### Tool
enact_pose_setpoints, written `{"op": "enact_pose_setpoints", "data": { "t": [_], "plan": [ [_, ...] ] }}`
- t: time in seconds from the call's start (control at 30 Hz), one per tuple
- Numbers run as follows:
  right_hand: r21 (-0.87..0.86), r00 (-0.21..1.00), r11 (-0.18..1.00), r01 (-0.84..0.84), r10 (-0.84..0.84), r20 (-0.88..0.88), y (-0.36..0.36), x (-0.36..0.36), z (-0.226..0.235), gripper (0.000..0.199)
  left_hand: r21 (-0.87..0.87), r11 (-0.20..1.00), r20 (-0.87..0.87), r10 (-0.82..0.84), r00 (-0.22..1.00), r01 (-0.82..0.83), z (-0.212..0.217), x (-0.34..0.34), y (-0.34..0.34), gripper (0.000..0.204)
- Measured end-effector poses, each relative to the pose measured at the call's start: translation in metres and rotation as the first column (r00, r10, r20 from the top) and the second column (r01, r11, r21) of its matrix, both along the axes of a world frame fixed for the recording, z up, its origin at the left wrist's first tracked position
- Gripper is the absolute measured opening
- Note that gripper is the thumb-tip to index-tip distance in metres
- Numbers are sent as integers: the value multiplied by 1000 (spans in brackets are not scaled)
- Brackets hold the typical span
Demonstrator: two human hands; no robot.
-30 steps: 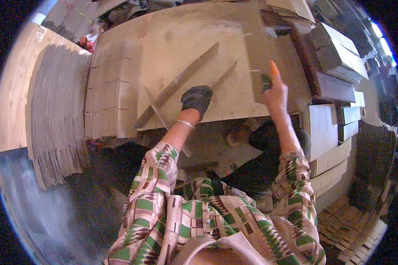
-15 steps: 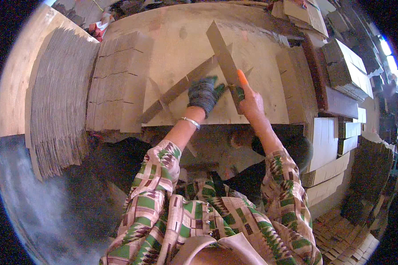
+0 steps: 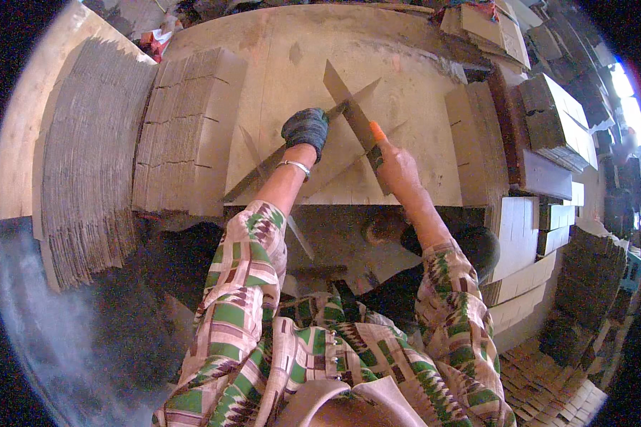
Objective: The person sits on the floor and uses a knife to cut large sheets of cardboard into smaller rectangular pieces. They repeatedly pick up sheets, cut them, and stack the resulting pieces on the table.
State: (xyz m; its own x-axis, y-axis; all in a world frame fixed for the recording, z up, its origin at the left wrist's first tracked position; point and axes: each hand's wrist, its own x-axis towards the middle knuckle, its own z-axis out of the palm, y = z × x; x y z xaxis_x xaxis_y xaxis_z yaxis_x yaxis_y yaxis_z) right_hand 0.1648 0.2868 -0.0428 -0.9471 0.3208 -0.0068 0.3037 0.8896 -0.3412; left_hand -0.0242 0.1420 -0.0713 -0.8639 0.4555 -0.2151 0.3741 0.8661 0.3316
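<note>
My left hand (image 3: 305, 132), in a dark knitted glove, closes on a long brown cardboard strip (image 3: 253, 183) that slants across the wooden board. A second cardboard strip (image 3: 344, 92) is gripped in my right hand (image 3: 399, 169), whose index finger wears an orange finger cover (image 3: 377, 131). The two strips cross just beyond my hands; whether they are slotted together I cannot tell. Narrow cross strips (image 3: 250, 148) stand edge-up along the slanted strip. My left fingertips are mostly hidden by the glove's back.
Slotted cardboard sheets are stacked at the left (image 3: 181, 135), beside a taller fanned stack (image 3: 89, 156). Another cardboard stack (image 3: 477, 135) stands right of the wooden board (image 3: 292, 78). Further right are a dark reddish-brown beam (image 3: 545, 171) and several cardboard bundles (image 3: 559, 117).
My left hand has moved up and left along the slanted strip, its fingers more curled. My right hand has shifted slightly left and down with its strip, so the crossing strips sit differently.
</note>
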Motion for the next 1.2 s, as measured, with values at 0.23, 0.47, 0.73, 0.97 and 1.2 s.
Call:
{"op": "enact_pose_setpoints", "data": {
  "t": [0.23, 0.47, 0.73, 0.97, 1.2],
  "plan": [
    [-131, 996, 991, 33, -22, 90, 5, 14, 20, 88, 111, 993, 31, -38, 999, 34, -2, 2, -11, 37],
    [691, 817, 556, 463, -569, -90, 176, 107, -14, 46, 212, 955, -365, -120, 923, 207, 14, 44, -39, 56],
    [100, 702, 715, 692, -634, -324, 181, 103, 55, 36, 248, 947, -266, -136, 954, 204, 22, 73, -82, 62],
    [-214, 829, 942, 257, -329, -452, 17, 48, 60, 61, 109, 937, -266, -293, 918, 331, -11, 98, -105, 65],
    [120, 860, 887, 445, -386, -334, 57, 46, 55, 49, 26, 922, -259, -367, 893, 387, -19, 102, -100, 54]
  ]
}}
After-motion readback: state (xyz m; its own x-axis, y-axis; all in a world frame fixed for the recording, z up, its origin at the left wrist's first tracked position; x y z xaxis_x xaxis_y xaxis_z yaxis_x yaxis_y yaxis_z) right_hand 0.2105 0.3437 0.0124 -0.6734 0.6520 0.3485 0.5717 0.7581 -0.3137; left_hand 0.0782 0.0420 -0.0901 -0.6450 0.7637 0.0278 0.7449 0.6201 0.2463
